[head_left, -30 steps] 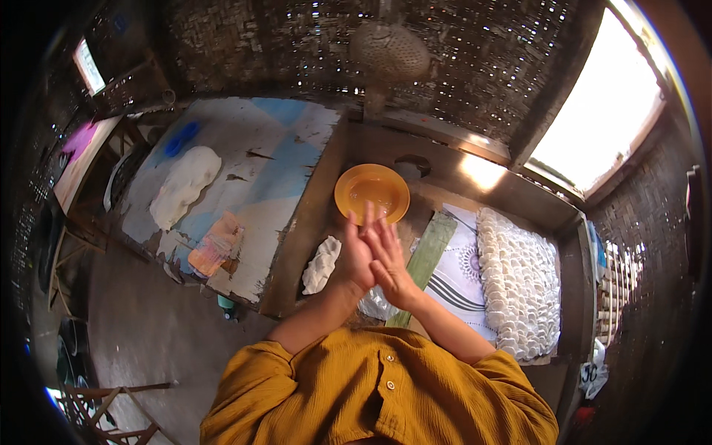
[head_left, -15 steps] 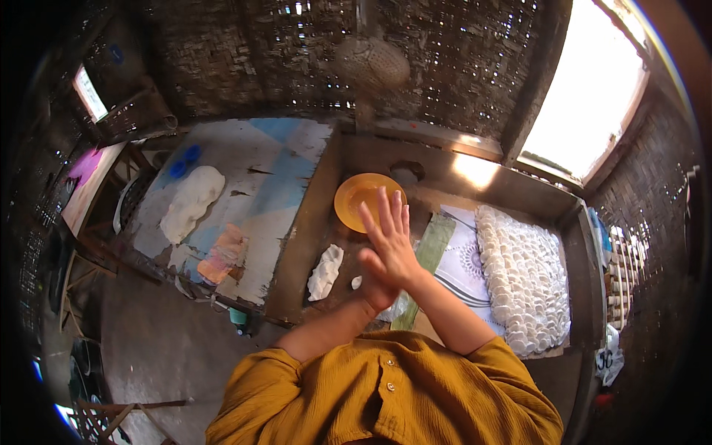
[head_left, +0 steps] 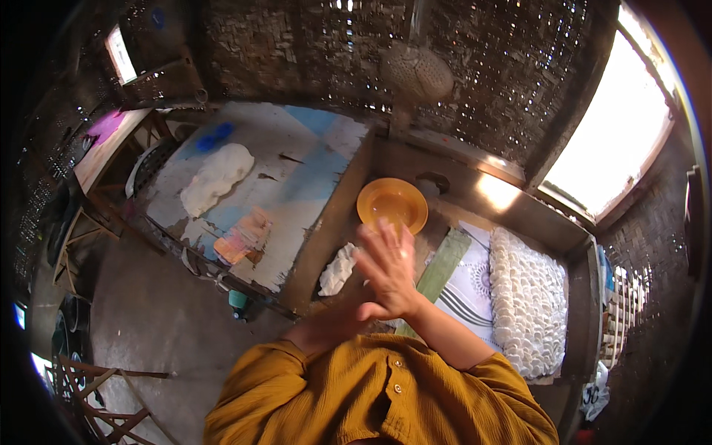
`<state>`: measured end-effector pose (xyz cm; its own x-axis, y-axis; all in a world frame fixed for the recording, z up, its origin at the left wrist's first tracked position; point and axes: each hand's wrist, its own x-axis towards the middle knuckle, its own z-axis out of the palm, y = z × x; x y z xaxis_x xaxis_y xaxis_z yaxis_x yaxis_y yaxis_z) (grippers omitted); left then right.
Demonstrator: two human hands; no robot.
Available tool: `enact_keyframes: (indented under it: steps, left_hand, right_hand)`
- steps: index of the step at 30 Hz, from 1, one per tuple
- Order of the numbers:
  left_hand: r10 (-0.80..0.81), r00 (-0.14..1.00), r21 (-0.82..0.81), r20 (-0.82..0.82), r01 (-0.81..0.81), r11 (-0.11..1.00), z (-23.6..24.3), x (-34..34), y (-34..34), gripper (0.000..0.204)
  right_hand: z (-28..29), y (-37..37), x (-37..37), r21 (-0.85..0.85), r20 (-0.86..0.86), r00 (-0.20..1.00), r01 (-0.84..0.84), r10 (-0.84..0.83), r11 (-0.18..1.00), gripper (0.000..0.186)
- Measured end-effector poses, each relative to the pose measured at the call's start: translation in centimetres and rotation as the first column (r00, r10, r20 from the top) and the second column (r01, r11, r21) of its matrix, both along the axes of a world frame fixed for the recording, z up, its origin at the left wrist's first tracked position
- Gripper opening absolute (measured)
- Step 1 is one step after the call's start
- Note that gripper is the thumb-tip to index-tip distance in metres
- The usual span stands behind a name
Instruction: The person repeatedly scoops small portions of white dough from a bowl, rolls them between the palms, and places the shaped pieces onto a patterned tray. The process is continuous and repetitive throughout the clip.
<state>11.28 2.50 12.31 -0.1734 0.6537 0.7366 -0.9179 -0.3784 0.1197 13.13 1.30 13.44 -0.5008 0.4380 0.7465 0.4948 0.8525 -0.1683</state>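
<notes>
Our right hand (head_left: 391, 276) has dipped, fingers spread, with nothing we can see in it; our blurry left hand (head_left: 348, 310) hides behind, so we can't tell its grip. This leaves the white dough lump (head_left: 337, 271) lying just left, near the orange bowl (head_left: 364, 208)

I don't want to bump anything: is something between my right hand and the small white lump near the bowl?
Nothing visible. Your right hand shows beside the small white lump. The orange bowl is farther ahead, and the green strip is on the hand's right; what's under the hand is hidden.
</notes>
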Motion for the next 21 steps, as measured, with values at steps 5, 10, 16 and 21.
enact_keyframes:
  steps: [5, 10, 16, 21]
  left_hand:
    - [-0.457, 0.87, -0.695, -0.183, 0.214, 0.686, 3.0, -9.0, 2.9, 0.084]
    - [0.396, 0.268, 0.194, -0.878, -0.558, 0.807, 1.6, -12.3, 6.1, 0.08]
    - [-0.113, -0.64, 0.352, -0.76, -0.551, 0.756, -10.0, -11.8, 6.3, 0.062]
    - [-0.087, -0.862, 0.561, -0.499, -0.398, 0.726, -16.5, -12.9, 5.2, 0.088]
  right_hand:
    - [-5.0, 2.4, 2.7, -0.168, 0.305, 0.896, 0.385, -0.323, 0.908, 0.076]
    - [-13.0, 3.1, 3.7, -0.357, 0.497, 0.76, 0.619, -0.419, 0.699, 0.046]
    - [-19.4, 1.6, 3.4, -0.259, 0.632, 0.698, 0.6, -0.337, 0.757, 0.026]
    - [-17.5, 0.8, 5.1, -0.639, 0.357, 0.864, 0.504, -0.355, 0.581, 0.026]
